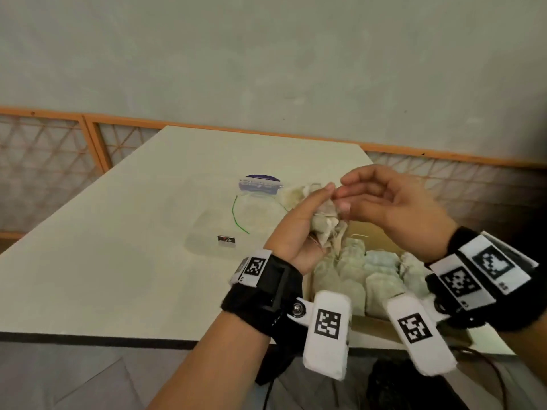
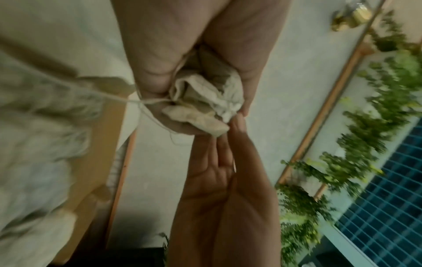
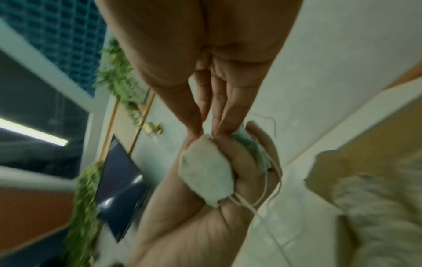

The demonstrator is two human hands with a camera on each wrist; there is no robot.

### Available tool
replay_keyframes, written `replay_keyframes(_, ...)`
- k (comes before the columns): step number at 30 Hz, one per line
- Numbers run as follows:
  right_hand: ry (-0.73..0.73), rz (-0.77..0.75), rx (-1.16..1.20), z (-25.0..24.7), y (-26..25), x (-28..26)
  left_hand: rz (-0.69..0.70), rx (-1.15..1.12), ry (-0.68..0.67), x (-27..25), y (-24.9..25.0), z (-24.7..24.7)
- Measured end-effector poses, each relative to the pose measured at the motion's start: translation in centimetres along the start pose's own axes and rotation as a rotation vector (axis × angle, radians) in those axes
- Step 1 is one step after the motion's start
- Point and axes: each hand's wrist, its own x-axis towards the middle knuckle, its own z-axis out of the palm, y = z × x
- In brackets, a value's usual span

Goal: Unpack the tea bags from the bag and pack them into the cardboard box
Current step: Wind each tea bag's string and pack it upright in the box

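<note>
Tea bags (image 1: 324, 224) bunched in left hand (image 1: 299, 229), above cardboard box (image 1: 381, 322).
Right hand (image 1: 390, 208) fingertips pinching top of bunch; left fingers curled round it, strings dangling.

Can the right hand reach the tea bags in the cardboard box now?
Probably yes: the right hand hovers above the open cardboard box, tea bags uncovered, though its fingertips pinch the left hand's bundle.

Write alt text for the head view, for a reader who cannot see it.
The left hand holds a bunch of crumpled pale tea bags above an open brown cardboard box that already has tea bags inside, while the right hand pinches at the bunch. A clear plastic bag lies behind them on the cream table.
</note>
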Motion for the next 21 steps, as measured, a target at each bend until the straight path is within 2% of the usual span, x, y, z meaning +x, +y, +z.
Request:
replay_keyframes(3,0.188,0.014,0.057,-3.2,2.3,-3.3,-0.093,-0.19,0.017,0.5,-2.9,0.2)
replay_keyframes(6,0.286,0.061,0.075,-5.0,5.1,-6.8,-0.13,-0.205,0.0,0.9,-5.0,0.5)
replay_keyframes(9,0.279,0.063,0.006,-5.0,7.7,-9.1,-0.13,-0.078,0.013,1.4,-6.2,0.9)
replay_keyframes(12,0.274,-0.005,-0.056,-3.9,9.3,-9.7,-0.112,0.027,0.024,1.8,-6.9,1.0)
replay_keyframes(17,0.317,-0.207,-0.254,-2.4,9.5,-8.5,-0.077,0.131,0.06,1.6,-7.3,1.4)
replay_keyframes(21,0.292,-0.253,-0.24,-1.8,9.2,-7.8,-0.065,0.175,0.075,1.5,-7.4,1.7)
